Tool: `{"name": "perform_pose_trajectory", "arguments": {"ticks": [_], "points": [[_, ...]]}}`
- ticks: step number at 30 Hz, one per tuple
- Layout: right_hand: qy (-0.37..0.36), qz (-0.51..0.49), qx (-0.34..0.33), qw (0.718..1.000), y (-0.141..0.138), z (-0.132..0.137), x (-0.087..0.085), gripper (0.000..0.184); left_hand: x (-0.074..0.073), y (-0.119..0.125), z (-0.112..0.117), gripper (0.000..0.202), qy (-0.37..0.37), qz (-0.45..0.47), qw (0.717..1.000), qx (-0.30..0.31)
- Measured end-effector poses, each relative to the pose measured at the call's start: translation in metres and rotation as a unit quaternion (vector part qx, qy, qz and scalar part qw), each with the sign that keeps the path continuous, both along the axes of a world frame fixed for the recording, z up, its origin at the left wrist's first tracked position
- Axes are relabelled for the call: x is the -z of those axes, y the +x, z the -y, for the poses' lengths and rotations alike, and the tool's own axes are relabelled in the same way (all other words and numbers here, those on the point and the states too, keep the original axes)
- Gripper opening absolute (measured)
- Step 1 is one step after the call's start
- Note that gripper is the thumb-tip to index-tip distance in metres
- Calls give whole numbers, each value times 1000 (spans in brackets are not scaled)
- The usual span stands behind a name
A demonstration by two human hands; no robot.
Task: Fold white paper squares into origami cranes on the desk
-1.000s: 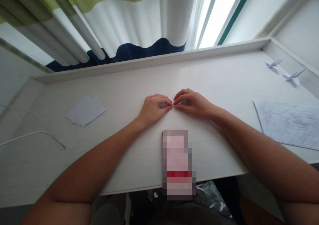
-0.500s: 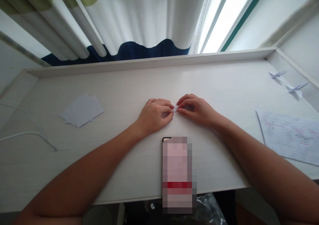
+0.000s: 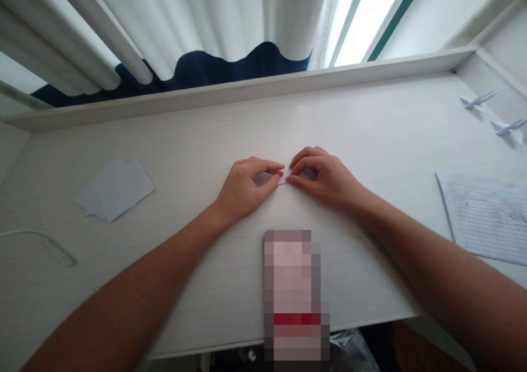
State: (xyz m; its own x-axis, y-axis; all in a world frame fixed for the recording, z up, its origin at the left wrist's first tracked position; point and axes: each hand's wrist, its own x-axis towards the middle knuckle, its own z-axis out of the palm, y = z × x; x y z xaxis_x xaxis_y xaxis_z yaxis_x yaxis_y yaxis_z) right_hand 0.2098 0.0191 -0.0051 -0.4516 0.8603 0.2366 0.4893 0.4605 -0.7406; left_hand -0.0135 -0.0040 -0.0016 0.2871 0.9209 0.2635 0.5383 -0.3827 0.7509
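Paper piece: mostly covered by the left grip and the right grip; full shape cannot be told.
Hold: pinching or pressing, too small to tell.
Phone: pixelated, screen unreadable; near end cut off by the bottom edge.
Lined sheet: right side out of frame, writing too blurred to read.
Nearer folded paper: clipped at the right edge.
Paper stack: lower sheets mostly hidden, count unclear.
Cable: faint, leaving by the left edge.
Curtain: top cut off.
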Motion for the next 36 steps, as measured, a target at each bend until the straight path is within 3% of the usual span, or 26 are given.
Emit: {"name": "perform_pose_trajectory", "arguments": {"ticks": [6,13,30,36], "points": [[0,6,11,1000,-1,0,-2,12,4,0,-2,10,-7,19,1000,5],[20,8,-83,996,12,-5,-2,10,6,-2,-2,15,2,23,1000,11],[-14,-10,21,1000,-6,1,-2,10,5,1,-1,17,-3,6,1000,-2],[-39,-13,25,999,-8,1,-4,10,3,2,1,16,-30,4,999,-18]]}}
